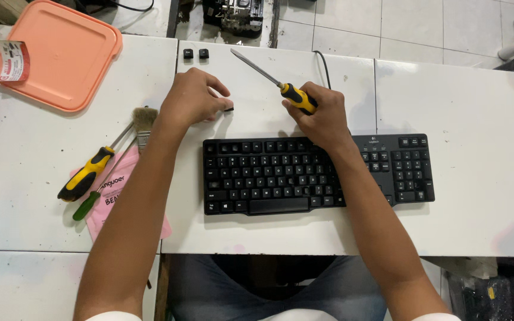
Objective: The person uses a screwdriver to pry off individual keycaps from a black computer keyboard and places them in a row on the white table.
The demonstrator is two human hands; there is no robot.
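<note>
Keycap in my left hand (194, 98), screwdriver in my right hand (322, 119).
Left fingertips pinch a small black plastic keycap (228, 109); right fingers clamp the yellow-and-black-handled flat screwdriver (272, 80), black keyboard (316, 172) just below.

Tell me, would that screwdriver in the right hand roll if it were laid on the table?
Probably: the screwdriver has a rounded yellow-black handle and a thin straight shaft. It looks stiff, and the right hand holds it easily.

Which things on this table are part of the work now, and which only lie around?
In use:
- black keyboard
- screwdriver in right hand
- small black keycap at left hand
- two loose keycaps

Lying about:
- orange lid
- brush
- spare screwdrivers
- pink packet
</note>
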